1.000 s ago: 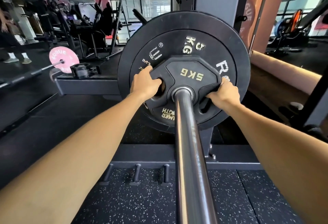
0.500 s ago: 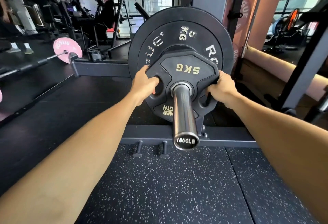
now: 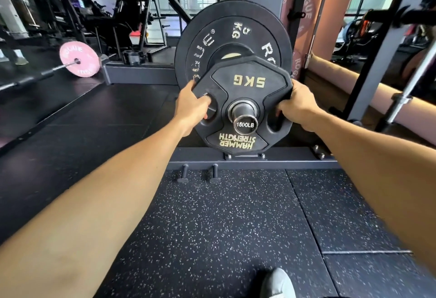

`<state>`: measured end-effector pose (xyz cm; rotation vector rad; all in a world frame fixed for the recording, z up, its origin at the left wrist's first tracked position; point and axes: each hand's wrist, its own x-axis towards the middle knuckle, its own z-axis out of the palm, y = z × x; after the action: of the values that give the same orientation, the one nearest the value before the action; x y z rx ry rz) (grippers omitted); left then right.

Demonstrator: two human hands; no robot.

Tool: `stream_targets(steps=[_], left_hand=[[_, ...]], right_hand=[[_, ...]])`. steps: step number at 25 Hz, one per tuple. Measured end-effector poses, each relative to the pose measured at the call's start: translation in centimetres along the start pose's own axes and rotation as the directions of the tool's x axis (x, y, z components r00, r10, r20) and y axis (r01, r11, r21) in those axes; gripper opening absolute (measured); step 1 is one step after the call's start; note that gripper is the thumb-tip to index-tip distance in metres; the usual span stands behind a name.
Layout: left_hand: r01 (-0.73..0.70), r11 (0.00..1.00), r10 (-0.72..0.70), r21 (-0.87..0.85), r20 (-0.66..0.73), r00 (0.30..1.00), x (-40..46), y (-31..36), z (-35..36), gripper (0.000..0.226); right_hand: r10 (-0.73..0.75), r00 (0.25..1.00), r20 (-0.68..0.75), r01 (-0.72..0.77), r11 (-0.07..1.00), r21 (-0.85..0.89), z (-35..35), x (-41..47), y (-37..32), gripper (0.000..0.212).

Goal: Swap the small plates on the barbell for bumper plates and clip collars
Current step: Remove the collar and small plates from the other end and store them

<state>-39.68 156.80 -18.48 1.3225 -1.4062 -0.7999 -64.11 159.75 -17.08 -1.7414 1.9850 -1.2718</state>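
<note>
A small black 5 kg Hammer Strength plate [image 3: 247,80] sits near the very end of the barbell sleeve [image 3: 244,120], whose cap reads 1500LB. My left hand [image 3: 192,106] grips the plate's left edge through a cut-out. My right hand [image 3: 296,106] grips its right edge the same way. Behind it, further up the sleeve, stands a larger black Rogue bumper plate [image 3: 236,28] with a gap between the two.
The rack's base beam [image 3: 295,158] with short floor pegs [image 3: 214,175] crosses below the plate. A pink plate on another bar [image 3: 79,61] lies at the left. A steel bar [image 3: 405,94] slants at the right. My shoe [image 3: 278,283] stands on speckled rubber flooring.
Both hands have slid the 5 kg plate along the sleeve toward me, away from the bumper plate, until it is at the sleeve's end.
</note>
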Motion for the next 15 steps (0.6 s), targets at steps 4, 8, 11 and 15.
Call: stream_targets(steps=[4, 8, 11, 15], left_hand=[[-0.02, 1.0, 0.019, -0.002, -0.015, 1.0, -3.0, 0.3, -0.6, 0.061], [-0.024, 0.999, 0.022, -0.044, -0.043, 0.999, -5.7, 0.4, -1.0, 0.048], [-0.006, 1.0, 0.003, -0.028, -0.098, 0.995, -7.2, 0.7, -1.3, 0.048], [-0.082, 0.997, 0.081, -0.004, -0.089, 0.993, -7.7, 3.2, -2.6, 0.037]], right_hand=[[-0.059, 0.998, -0.018, 0.057, 0.996, -0.064, -1.6, -2.8, -0.7, 0.044], [-0.12, 0.993, -0.009, 0.117, 0.98, -0.163, -2.8, -4.5, -1.7, 0.042], [-0.148, 0.989, -0.004, 0.144, 0.966, -0.217, -3.5, -5.4, -2.1, 0.041], [-0.168, 0.986, -0.019, 0.16, 0.963, -0.217, -5.0, -6.0, -3.4, 0.032]])
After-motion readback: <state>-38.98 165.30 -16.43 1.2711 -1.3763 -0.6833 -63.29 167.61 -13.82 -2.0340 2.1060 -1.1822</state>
